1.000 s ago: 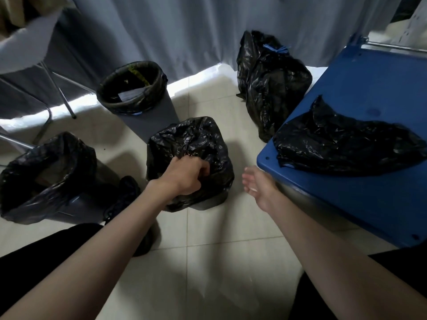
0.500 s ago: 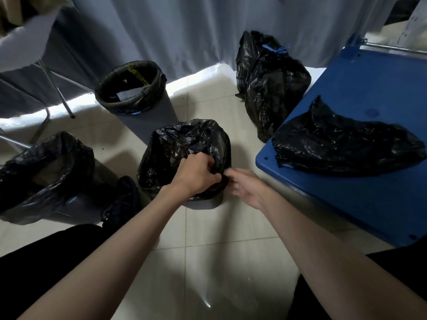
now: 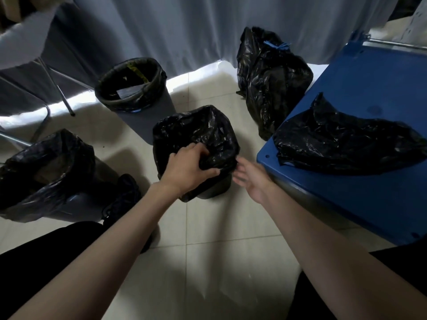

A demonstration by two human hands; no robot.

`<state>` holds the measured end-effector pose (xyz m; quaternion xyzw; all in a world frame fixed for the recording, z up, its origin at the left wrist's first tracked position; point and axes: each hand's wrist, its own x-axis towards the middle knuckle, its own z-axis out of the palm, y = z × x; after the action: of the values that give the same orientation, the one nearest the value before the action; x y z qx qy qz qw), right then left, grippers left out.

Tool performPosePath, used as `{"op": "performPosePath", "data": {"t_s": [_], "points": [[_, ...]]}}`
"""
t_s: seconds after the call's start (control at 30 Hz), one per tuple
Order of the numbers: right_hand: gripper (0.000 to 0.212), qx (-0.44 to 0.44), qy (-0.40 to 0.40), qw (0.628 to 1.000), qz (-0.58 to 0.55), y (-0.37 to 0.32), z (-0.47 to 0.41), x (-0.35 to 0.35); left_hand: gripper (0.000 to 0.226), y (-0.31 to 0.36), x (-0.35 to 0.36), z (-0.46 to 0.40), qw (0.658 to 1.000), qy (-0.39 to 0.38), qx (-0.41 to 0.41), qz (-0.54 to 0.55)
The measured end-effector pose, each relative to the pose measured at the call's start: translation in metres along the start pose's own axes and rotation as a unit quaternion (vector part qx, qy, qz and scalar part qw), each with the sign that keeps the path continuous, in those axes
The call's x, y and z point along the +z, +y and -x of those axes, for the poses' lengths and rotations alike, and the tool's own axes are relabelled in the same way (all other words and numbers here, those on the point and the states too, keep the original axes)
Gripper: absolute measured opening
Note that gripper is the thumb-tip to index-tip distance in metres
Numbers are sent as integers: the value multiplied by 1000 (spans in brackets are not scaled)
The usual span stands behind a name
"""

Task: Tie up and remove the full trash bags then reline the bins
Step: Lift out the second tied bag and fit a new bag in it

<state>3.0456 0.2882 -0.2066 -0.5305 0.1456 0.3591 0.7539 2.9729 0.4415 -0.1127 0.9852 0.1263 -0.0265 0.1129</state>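
Crinkled black plastic liner [image 3: 196, 132] sat draped over the small dark bin [image 3: 215, 189] on the tiled floor [image 3: 208, 262], near the blue desk's [image 3: 346, 199] corner. I saw my left hand [image 3: 187, 168] pinching its near rim, and my right hand [image 3: 250, 176], fingers loosely spread, just beside it.

dim interior, lit mainly by daylight entering under the hem of the pale grey curtain [image 3: 184, 31], leaving a bright overexposed strip on the glossy cream tiled floor [image 3: 208, 262]. soft shadows fall toward the camera. crinkled black plastic bags [image 3: 342, 139] show small glints. wide-angle bending at frame edges; slight softness throughout; right hand [image 3: 250, 179] mildly blurred.
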Motion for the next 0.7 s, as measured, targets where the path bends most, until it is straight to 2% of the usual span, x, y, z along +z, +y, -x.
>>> {"op": "performPosePath", "data": {"t_s": [0.07,0.17,0.27,0.43,0.53,0.7], "points": [[28,0,-14,1000,-15,3,4,4,37,8,5,-5,999,31,41,14],[26,-4,-43,998,-55,2,6,7,21,17,9,-10,997,40,62,-27],[20,-13,-46,997,-59,-5,5,10,18,20,9,-12,996,40,62,-53],[29,-2,3,997,-80,-7,2,10,15,17,4,-13,995,37,65,-64],[32,-17,-3,994,-105,-10,1,9,15,19,3,-13,995,33,64,-67],[21,-68,1,996,-58,-27,3,22,13,18,3,-13,996,28,59,-65]]}}
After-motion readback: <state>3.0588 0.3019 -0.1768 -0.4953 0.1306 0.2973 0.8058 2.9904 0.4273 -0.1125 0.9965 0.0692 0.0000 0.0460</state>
